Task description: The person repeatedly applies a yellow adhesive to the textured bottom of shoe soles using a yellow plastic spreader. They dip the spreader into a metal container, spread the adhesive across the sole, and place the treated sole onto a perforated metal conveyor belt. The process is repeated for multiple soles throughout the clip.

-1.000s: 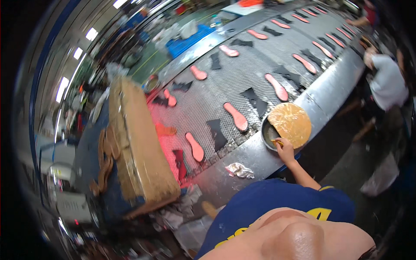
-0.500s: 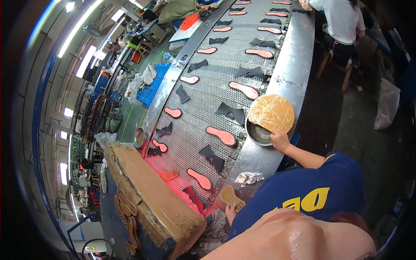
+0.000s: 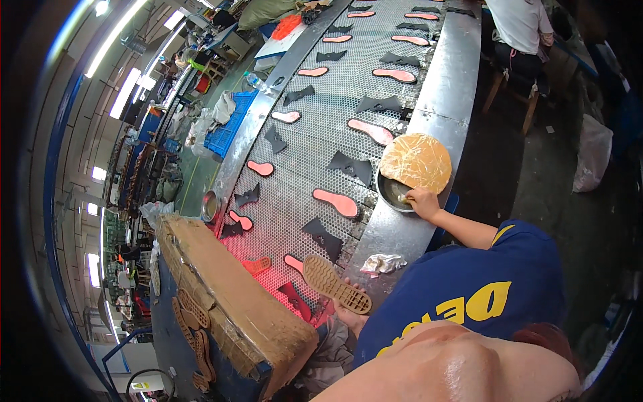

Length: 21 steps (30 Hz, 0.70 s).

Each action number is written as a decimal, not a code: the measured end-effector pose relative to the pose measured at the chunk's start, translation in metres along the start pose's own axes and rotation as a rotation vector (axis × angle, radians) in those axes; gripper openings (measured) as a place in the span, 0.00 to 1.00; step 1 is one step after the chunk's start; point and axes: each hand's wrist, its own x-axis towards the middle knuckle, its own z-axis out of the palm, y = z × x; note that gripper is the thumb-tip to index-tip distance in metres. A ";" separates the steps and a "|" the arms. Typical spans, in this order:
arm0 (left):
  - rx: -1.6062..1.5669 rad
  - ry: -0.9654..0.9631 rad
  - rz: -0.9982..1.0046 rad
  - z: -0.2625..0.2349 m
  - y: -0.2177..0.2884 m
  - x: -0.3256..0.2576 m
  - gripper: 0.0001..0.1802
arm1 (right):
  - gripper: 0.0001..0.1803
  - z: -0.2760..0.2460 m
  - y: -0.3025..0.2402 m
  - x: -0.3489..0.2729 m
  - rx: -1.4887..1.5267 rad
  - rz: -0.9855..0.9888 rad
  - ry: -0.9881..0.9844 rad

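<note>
My left hand (image 3: 351,312) holds a tan shoe sole (image 3: 333,281), its grooved face showing, over the near right edge of the mesh conveyor. Its fingers close round the sole's lower end. My right hand (image 3: 424,202) reaches into a round metal pan (image 3: 390,194) on the metal ledge. The fingertips there are pinched at something small and pale, too small to name. A yellow round cover (image 3: 416,163), wrapped in wrinkled film, lies over much of the pan. Beneath the held sole, a pink insole (image 3: 293,263) is partly hidden.
Pink insoles (image 3: 336,202) and black cut pieces (image 3: 323,239) lie in rows on the conveyor (image 3: 288,194). A crumpled white cloth (image 3: 382,264) rests on the ledge. At left, a cardboard-covered box (image 3: 228,281) stands beside several tan soles (image 3: 203,352). A person (image 3: 519,33) sits far right.
The sole in my left hand has risen and swung over the belt. My right hand's fingers have gone deeper into the pan. Pieces on the conveyor have shifted slightly.
</note>
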 end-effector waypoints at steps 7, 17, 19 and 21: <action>0.120 -0.050 -0.007 0.027 0.001 0.003 0.33 | 0.05 0.000 -0.001 0.003 -0.013 0.003 -0.066; 0.257 -0.123 0.059 0.068 -0.004 0.021 0.33 | 0.07 0.002 -0.007 0.004 0.064 0.082 -0.115; 0.233 -0.136 0.042 0.067 -0.002 0.021 0.33 | 0.08 0.001 -0.011 0.004 0.131 0.125 -0.079; 0.189 -0.148 0.019 0.071 0.000 0.020 0.32 | 0.08 0.002 -0.013 0.003 0.174 0.149 -0.072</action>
